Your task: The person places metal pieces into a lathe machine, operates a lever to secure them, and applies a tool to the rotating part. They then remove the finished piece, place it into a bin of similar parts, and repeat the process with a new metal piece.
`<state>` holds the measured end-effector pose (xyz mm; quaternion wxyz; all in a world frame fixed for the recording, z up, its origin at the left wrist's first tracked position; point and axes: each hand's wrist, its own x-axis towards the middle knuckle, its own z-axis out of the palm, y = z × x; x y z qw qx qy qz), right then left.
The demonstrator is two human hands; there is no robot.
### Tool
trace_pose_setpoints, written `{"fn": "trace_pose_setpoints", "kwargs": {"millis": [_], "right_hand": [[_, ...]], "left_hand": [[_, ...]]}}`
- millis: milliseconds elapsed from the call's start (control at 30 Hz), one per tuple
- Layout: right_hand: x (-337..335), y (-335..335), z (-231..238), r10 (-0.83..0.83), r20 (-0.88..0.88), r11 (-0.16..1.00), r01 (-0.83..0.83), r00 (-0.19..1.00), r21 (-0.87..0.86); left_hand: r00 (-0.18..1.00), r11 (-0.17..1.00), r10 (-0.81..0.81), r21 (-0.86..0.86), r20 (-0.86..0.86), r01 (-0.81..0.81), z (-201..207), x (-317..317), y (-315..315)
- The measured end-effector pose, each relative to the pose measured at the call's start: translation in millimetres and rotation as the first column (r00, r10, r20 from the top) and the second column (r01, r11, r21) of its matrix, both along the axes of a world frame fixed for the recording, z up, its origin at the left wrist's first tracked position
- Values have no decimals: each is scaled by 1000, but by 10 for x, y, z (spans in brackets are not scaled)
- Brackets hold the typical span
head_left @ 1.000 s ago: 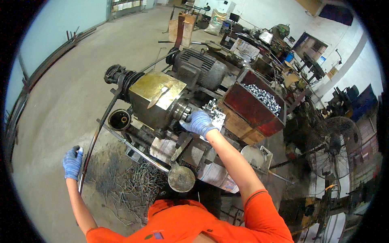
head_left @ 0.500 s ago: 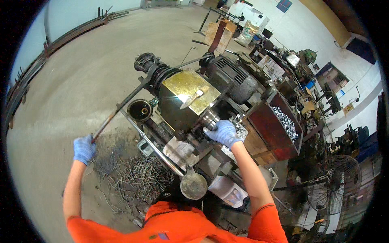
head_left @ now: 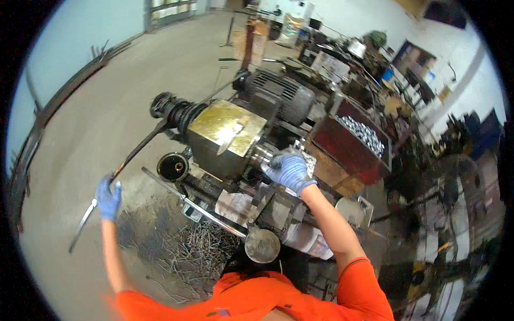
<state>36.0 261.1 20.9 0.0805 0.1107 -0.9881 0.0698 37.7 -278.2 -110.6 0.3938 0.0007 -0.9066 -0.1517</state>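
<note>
My left hand (head_left: 108,200), in a blue knit glove, is at the near end of a long dark lever (head_left: 140,152). Its fingers are curled round that end, with the thumb raised. Beside this wrist shows a thin pale metal strip (head_left: 82,226); whether the hand touches it cannot be told. At the shiny round spindle (head_left: 262,153) of the machine, my right hand (head_left: 290,172) has its gloved fingers closed. What they pinch is hidden. A brush (head_left: 230,140) lies on the yellowish top plate (head_left: 211,120) of the machine's block.
A dark red bin (head_left: 342,147) of small shiny metal parts stands right of the machine, near a ribbed motor (head_left: 284,93). A chromed bar (head_left: 214,212) and round plate (head_left: 262,245) are nearest me. Thin metal scrap (head_left: 195,251) litters the floor. A fan (head_left: 447,187) stands right.
The view has turned, and the machine sits further left in it. My left hand and the lever's end are nearer the machine. The pale strip has come into view. My right hand stays by the spindle.
</note>
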Motion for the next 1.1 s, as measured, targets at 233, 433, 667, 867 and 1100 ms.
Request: {"fn": "trace_pose_setpoints", "kwargs": {"millis": [233,433,667,867,1100], "right_hand": [[1017,813,259,-68,-352,985,7,933,-172],[2092,1954,-93,-394,-171,903,346,903,-256],[3281,3880,-1046,-799,41,601,799,600,16],[3548,4414,-1174,-918,201,396,826,343,402],[3782,4055,-1523,-941,14,324,892,337,315]], "left_hand": [[715,952,-290,269,636,147,-1894,32,1762],[499,748,44,-359,866,558,-1978,-517,1529],[487,902,81,-272,869,335,-1422,-299,1578],[578,909,-316,415,752,-43,-1124,-365,925],[838,429,-338,863,428,-267,-381,-114,1394]]}}
